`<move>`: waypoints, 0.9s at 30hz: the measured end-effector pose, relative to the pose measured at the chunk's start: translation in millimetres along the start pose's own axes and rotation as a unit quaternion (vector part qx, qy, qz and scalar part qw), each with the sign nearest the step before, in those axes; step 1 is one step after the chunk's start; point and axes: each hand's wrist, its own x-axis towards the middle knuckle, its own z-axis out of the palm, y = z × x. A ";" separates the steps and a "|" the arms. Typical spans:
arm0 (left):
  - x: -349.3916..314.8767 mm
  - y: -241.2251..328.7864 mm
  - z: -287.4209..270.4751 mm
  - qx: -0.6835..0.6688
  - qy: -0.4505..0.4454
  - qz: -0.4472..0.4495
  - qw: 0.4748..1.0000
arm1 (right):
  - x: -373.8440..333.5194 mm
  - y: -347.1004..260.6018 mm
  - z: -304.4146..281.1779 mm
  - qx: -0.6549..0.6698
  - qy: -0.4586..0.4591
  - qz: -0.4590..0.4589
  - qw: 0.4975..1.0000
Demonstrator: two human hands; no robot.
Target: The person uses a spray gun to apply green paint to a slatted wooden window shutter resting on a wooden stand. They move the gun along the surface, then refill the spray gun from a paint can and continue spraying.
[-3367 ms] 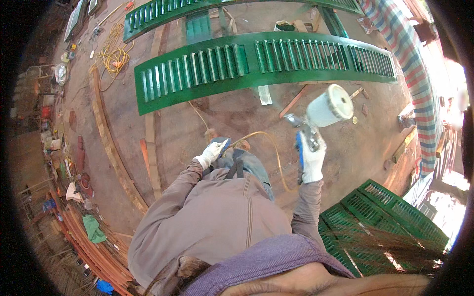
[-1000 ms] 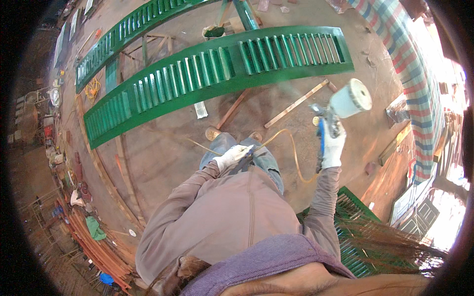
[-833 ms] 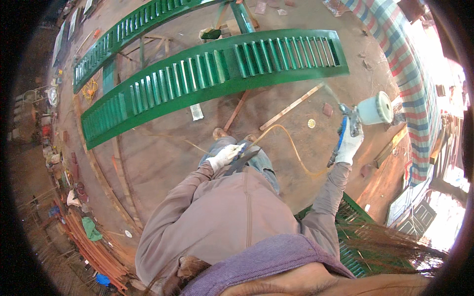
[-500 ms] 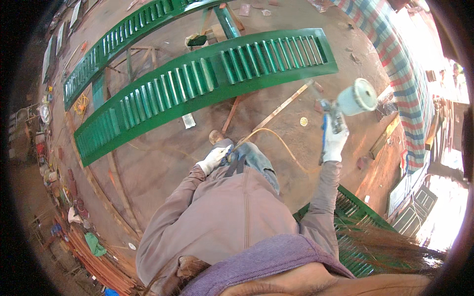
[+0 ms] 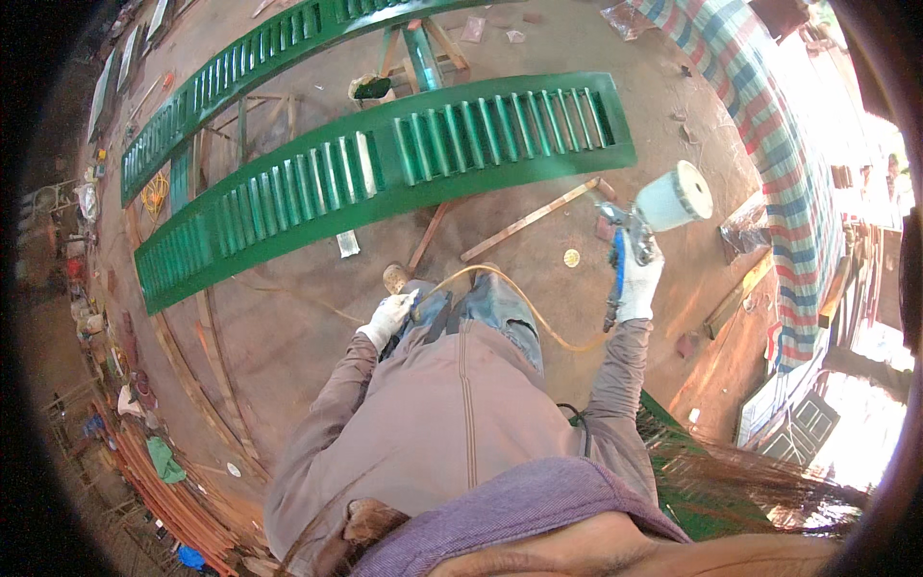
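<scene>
Out at the right, the right hand (image 5: 639, 286) wraps its fingers around the spray gun (image 5: 638, 240), cup jutting beyond them, presumably to hold it clear of the body. The left hand's (image 5: 386, 319) fingers close on the hose (image 5: 568, 345), likely managing slack, while the green louvered panel (image 5: 386, 160) lies ahead, apart from both hands.

Green shutter (image 5: 387, 165) (red-and-blue striped tarpaulin (image 5: 784, 154)).

One shutter (image 5: 386, 163) crossed the upper middle, another shutter (image 5: 252, 60) beyond it toward the upper left. Right of centre, the right hand (image 5: 639, 279) held the gun (image 5: 673, 200), left of the tarp (image 5: 769, 144). The hose (image 5: 522, 291) ran from the left hand (image 5: 389, 317) rightward.
</scene>
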 end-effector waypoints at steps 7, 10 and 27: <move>9.2 37.3 31.6 0.125 0.078 0.034 0.989 | 38.2 -22.0 -54.8 -0.114 0.125 -0.062 0.984; 15.8 37.2 28.0 0.133 0.067 -0.036 0.988 | 43.4 3.1 -64.9 -0.103 0.108 -0.127 0.981; -56.6 37.5 52.6 0.089 0.140 -0.011 0.986 | 42.1 -31.5 -40.5 -0.162 0.007 -0.140 0.977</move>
